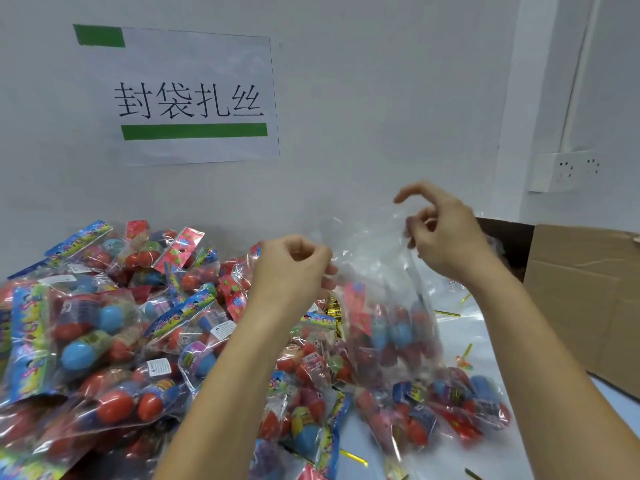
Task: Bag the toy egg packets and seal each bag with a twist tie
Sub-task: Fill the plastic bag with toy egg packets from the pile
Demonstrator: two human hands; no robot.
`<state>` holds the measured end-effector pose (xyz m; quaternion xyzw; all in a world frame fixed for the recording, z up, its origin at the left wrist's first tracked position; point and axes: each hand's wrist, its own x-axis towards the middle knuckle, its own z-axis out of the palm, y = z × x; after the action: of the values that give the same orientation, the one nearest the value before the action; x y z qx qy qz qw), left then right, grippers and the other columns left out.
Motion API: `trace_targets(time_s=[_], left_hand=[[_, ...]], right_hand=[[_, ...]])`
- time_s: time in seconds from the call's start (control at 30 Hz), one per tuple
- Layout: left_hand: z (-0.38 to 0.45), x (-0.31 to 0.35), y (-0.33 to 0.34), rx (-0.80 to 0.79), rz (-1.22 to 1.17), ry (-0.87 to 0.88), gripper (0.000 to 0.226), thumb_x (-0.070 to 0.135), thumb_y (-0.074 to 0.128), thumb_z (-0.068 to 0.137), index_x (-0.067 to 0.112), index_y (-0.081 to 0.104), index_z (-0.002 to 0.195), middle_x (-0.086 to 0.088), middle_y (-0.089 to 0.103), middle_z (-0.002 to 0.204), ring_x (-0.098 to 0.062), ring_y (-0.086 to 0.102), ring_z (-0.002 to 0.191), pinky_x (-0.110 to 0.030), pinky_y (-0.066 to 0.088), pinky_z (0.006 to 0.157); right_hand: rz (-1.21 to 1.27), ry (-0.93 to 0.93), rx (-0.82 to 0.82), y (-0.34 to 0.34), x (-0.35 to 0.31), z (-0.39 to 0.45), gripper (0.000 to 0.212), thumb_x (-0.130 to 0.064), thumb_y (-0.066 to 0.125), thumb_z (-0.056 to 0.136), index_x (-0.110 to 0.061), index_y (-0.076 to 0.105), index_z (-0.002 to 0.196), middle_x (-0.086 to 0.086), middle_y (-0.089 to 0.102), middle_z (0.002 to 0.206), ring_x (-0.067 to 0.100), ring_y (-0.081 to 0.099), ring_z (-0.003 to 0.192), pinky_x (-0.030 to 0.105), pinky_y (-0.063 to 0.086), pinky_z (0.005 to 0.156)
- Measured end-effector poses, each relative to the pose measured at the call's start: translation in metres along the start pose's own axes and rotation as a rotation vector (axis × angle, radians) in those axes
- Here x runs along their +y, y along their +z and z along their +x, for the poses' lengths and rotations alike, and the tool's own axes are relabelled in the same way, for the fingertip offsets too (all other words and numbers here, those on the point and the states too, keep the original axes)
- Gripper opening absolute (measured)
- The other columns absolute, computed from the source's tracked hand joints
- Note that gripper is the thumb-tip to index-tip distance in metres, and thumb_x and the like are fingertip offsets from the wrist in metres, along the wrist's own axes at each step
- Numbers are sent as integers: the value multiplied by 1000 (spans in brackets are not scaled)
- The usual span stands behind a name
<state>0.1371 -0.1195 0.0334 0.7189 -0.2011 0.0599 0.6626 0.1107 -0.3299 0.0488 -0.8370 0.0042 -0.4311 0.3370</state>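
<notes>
A: Hands?
B: Left hand pinches the clear bag rim, grip closed on film. Right hand pinches the opposite rim, index finger lifted.
A: Bag where?
B: Held above the tabletop, egg packets inside.
A: Tip?
B: Probably gather the mouth tight above the packets, then grab a twist tie.

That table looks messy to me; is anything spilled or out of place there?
Mostly a working heap. The toy egg packets lie in a loose pile, and gold twist ties are scattered singly over the table. Both hands hold up the clear bag by its top. Nothing looks torn or broken.
</notes>
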Motion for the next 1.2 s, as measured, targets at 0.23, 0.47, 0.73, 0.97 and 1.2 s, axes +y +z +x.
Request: trace_targets(time_s=[0.23,0.47,0.73,0.97,1.2], left_hand=[[4,-1,-10,-68,227,-99,13,21,55,91,14,53,101,-9,73,75,-17,69,56,-37,63,67],[-1,-1,-4,-252,403,43,42,12,40,97,43,61,117,-3,71,86,-34,70,70,-33,55,55],[0,0,-4,-32,438,170,44,31,56,96,-8,68,79,-27,64,73,-17,36,50,-23,30,43],[0,0,-3,-71,430,177,48,36,60,98,3,73,65,-5,67,53,-21,60,47,-12,38,42],[3,0,-3,-97,490,168,16,18,62,94,17,76,87,1,69,62,-1,57,48,-6,36,42]], right_hand=[[-28,61,-181,-15,-14,-3,36,-5,50,81,-37,57,93,13,64,66,20,54,58,27,47,58],[-30,60,-392,-25,-24,-4,40,-5,48,81,-39,60,98,0,53,61,18,47,59,33,43,59],[-287,-50,-207,-25,-36,1,33,-15,56,87,-41,76,85,-4,55,103,11,53,98,22,40,83],[-29,-177,-350,3,-68,-8,30,-12,54,81,-27,80,84,-15,75,79,-2,68,79,16,51,71],[-345,72,-604,16,-59,-13,34,0,43,80,-15,74,83,1,72,68,12,68,46,22,49,50]])
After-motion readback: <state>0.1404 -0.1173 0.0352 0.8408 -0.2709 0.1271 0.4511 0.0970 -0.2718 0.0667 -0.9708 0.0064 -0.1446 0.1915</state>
